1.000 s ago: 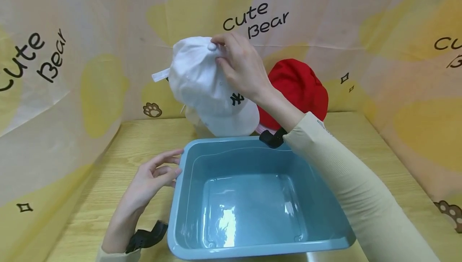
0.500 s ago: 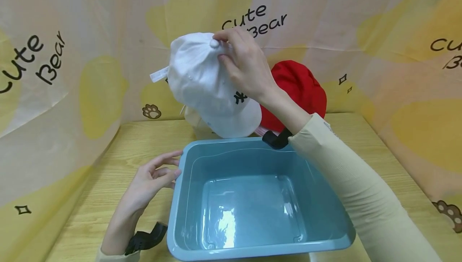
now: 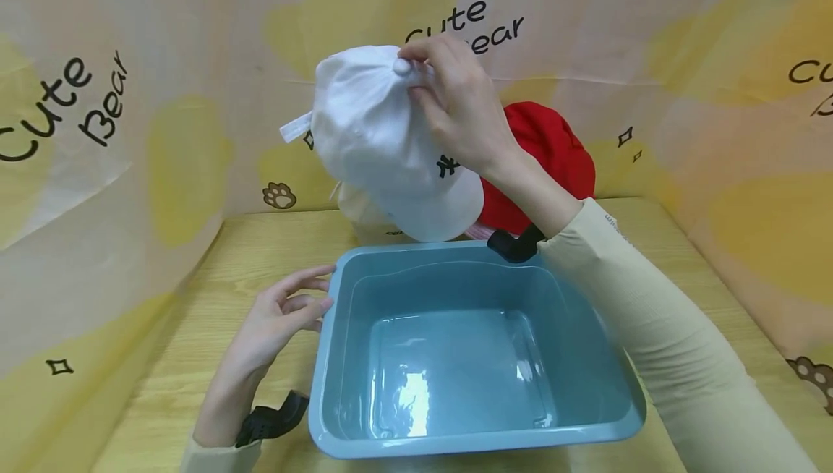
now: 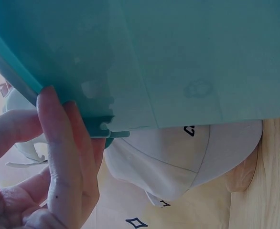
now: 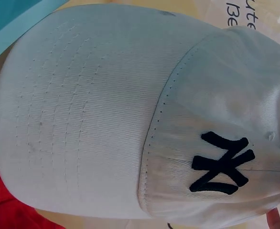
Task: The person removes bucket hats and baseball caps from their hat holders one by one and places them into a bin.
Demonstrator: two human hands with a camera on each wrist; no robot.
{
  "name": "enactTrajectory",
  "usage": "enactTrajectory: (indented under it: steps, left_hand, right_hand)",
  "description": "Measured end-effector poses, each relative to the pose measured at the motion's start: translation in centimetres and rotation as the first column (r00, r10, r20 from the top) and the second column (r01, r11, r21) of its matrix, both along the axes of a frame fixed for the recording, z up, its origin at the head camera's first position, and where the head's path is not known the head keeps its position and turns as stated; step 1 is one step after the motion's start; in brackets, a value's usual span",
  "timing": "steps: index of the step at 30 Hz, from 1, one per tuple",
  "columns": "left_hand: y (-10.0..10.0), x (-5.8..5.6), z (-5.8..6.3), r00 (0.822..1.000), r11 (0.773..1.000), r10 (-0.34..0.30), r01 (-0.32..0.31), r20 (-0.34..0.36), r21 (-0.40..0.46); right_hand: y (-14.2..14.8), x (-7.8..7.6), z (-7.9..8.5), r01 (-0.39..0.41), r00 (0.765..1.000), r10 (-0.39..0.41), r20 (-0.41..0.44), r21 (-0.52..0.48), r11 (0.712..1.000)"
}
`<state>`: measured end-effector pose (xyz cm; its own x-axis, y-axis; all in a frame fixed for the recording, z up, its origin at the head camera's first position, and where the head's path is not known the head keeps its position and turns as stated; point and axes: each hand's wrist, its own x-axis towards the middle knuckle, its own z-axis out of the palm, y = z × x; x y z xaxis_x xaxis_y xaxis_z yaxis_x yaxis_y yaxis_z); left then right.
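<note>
A white baseball cap (image 3: 364, 126) with a dark stitched logo hangs above the far rim of a blue plastic basin (image 3: 455, 444). My right hand (image 3: 462, 104) pinches the cap's crown beside its top button. In the right wrist view the cap's brim (image 5: 78, 114) fills the left half. My left hand (image 3: 280, 314) touches the basin's left rim with thumb and fingers. The left wrist view shows those fingers (image 4: 59, 152) bent at the rim, against the basin's outer wall (image 4: 178, 62).
Behind the basin, a cream cap (image 3: 361, 216) is partly hidden by the white one. A red cap (image 3: 553, 144) stands to its right, partly behind my forearm. The wooden table (image 3: 260, 241) ends at a patterned cloth backdrop (image 3: 260, 24).
My right hand has lifted the white cap slightly up and to the right, uncovering more of the cream cap. The left hand stays at the basin rim.
</note>
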<state>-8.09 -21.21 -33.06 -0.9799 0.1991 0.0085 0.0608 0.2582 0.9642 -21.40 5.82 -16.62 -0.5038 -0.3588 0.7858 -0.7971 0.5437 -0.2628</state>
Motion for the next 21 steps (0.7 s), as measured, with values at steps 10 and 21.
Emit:
enactTrajectory:
  steps: [10,21]
  left_hand:
    - [0.3,0.1,0.2,1.000,1.000,0.010,-0.010,0.013,-0.005]
    - [0.9,0.0,0.3,1.000,1.000,0.004,-0.004,0.004,0.009]
  right_hand:
    - [1.1,0.1,0.2,-0.035,0.998,0.033,-0.047,-0.040,0.999]
    - [2.2,0.7,0.1,-0.059,0.998,0.058,-0.021,-0.036,0.998]
